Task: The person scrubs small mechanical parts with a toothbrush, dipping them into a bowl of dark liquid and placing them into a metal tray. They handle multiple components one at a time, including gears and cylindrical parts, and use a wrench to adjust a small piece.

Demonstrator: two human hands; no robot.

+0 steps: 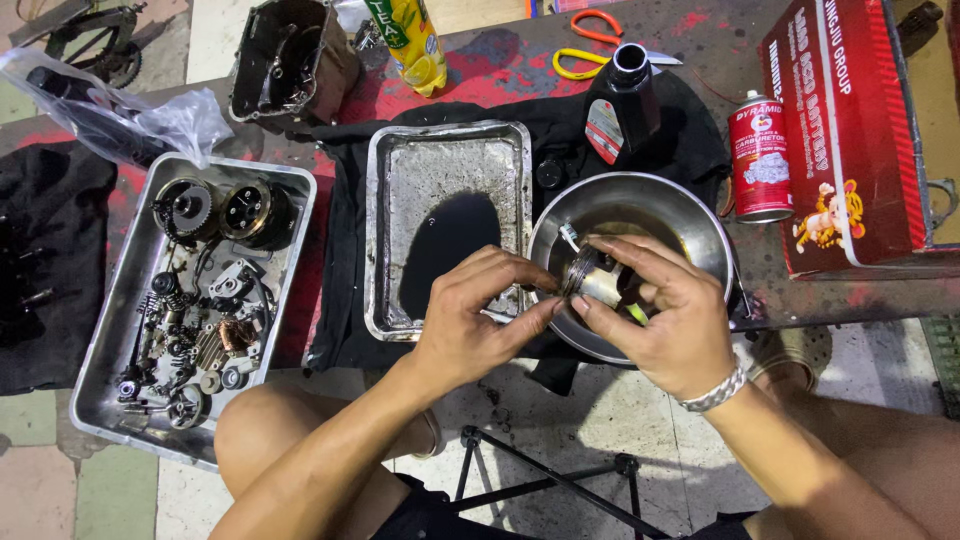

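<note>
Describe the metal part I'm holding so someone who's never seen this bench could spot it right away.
Start at the round steel bowl right of the shallow middle tray. Over the bowl's near rim, the left hand and right hand meet around a short, silvery, ring-shaped part. It is the only piece held up off the bench; the other small parts lie in the left tray.

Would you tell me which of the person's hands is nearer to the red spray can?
The right hand, which sits over the steel bowl, below-left of the red spray can. The left hand is farther left, by the oily tray.
</note>
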